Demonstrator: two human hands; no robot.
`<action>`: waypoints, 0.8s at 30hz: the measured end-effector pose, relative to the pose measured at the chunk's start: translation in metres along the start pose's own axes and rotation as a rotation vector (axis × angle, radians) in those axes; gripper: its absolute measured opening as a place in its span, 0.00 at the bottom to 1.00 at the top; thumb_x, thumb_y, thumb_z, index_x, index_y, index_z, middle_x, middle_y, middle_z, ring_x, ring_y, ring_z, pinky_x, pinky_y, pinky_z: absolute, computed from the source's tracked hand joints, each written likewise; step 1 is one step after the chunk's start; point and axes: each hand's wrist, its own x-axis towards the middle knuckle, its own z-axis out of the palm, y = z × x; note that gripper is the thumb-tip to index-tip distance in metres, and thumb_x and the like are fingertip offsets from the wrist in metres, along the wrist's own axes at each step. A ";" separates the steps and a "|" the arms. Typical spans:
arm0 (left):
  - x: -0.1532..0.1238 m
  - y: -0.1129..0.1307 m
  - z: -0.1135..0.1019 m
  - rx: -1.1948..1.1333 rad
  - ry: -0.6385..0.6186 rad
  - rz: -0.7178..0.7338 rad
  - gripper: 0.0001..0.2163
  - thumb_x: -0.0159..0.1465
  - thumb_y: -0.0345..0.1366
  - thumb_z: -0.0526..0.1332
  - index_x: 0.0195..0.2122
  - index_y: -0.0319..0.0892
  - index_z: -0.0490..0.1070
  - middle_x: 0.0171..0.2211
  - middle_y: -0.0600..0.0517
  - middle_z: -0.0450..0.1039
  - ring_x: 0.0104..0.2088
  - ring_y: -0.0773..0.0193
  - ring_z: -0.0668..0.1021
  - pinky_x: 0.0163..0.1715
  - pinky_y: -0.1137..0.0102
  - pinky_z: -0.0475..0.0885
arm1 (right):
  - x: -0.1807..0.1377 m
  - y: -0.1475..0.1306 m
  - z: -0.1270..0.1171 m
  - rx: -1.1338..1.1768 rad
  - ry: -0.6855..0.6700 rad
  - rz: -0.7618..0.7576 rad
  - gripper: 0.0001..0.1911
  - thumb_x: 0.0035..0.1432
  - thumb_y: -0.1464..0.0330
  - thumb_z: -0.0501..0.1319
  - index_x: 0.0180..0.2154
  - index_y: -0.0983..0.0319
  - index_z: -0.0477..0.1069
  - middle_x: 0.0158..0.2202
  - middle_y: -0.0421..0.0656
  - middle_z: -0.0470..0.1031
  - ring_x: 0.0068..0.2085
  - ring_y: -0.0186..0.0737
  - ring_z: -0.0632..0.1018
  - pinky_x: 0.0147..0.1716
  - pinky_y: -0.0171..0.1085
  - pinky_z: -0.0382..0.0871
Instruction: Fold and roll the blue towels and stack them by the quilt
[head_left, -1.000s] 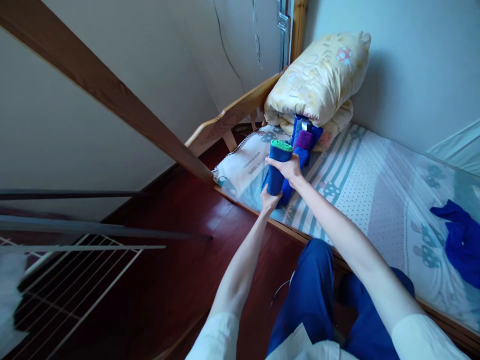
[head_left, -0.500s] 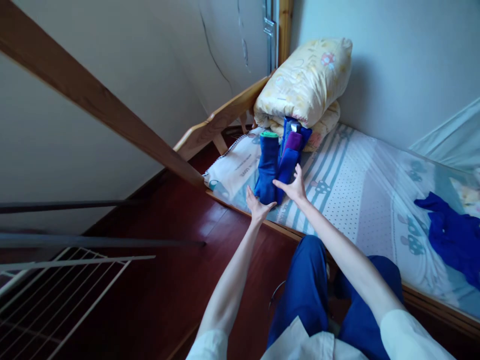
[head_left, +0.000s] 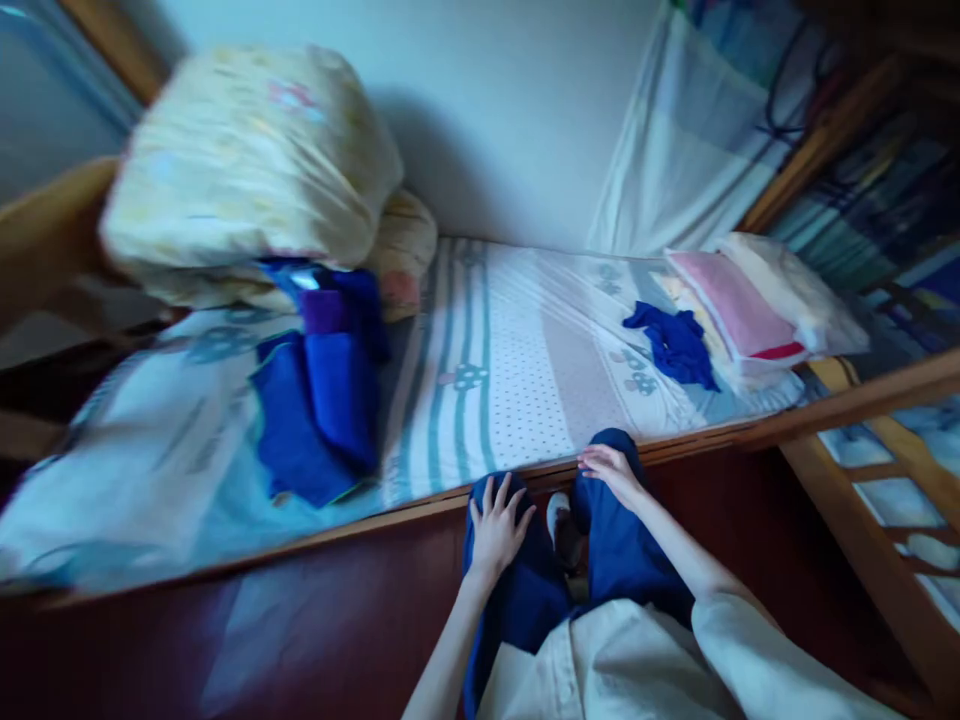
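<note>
bundles of blue cloth lay folded beside yellow quilt, seemingly done; crumpled blue garment near pink bedding looked undone. left hand lay empty, fingers spread on blue trousers; right hand empty, fingers loosely extended, contact unclear.

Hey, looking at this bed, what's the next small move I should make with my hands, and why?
I'd probably reach the right hand toward the crumpled blue cloth on the bed. It and the left hand look empty, the right seems nearer, and that cloth lies apart from the blue clothes beside the quilt.
</note>
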 end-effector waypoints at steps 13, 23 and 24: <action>0.027 0.049 0.025 0.305 -0.014 -0.320 0.32 0.67 0.47 0.54 0.70 0.39 0.60 0.73 0.35 0.51 0.72 0.37 0.55 0.62 0.40 0.63 | 0.096 0.000 -0.181 -0.175 0.540 -0.162 0.17 0.46 0.62 0.64 0.40 0.60 0.77 0.47 0.46 0.81 0.44 0.42 0.82 0.45 0.41 0.77; 0.038 0.052 0.024 0.281 -0.025 -0.429 0.28 0.67 0.49 0.50 0.67 0.45 0.64 0.69 0.41 0.60 0.70 0.44 0.60 0.59 0.41 0.66 | 0.219 -0.008 -0.269 -0.894 0.620 -0.063 0.20 0.53 0.74 0.62 0.48 0.59 0.80 0.65 0.48 0.69 0.66 0.47 0.67 0.66 0.43 0.60; 0.039 0.052 0.024 0.286 -0.027 -0.432 0.28 0.68 0.49 0.49 0.66 0.44 0.64 0.69 0.41 0.61 0.69 0.44 0.60 0.60 0.42 0.66 | 0.229 -0.006 -0.273 -0.975 0.610 -0.021 0.21 0.55 0.73 0.61 0.50 0.59 0.79 0.67 0.48 0.66 0.67 0.47 0.65 0.65 0.42 0.60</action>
